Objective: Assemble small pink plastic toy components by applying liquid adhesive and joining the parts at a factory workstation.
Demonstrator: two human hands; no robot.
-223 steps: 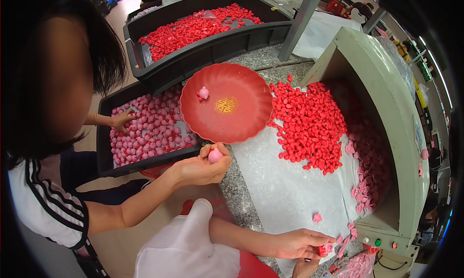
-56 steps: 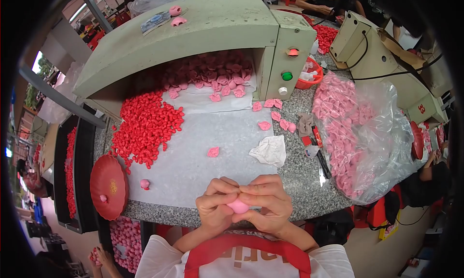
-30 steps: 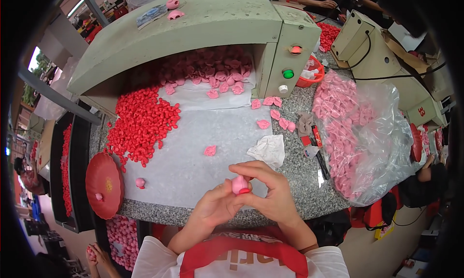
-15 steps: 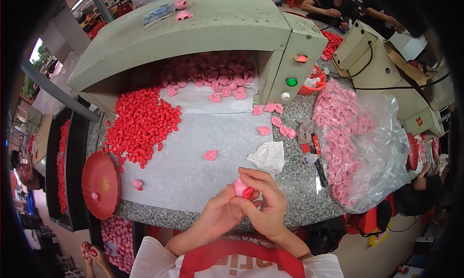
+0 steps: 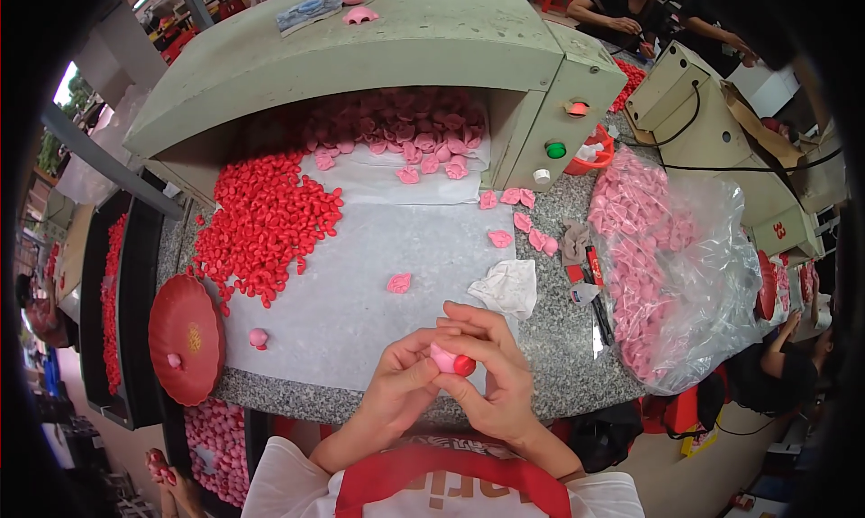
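Speckled grey stone counter [image 5: 559, 324], matt green-painted metal housing [image 5: 378, 49], glossy clear plastic bag [image 5: 712, 275], crumpled white cloth [image 5: 509, 286].

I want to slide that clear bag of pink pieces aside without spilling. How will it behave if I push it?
The clear plastic bag looks thin and wrinkled, so it would likely sag and deform rather than slide as one block. It is heaped with pink pieces, so probably heavy for a bag. Its mouth seems open towards the machine, so pieces may spill.

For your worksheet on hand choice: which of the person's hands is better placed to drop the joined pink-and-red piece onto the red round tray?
Probably the left hand: the red round tray lies on its side. The right hand would have to cross over. Both grip the pink-and-red piece.
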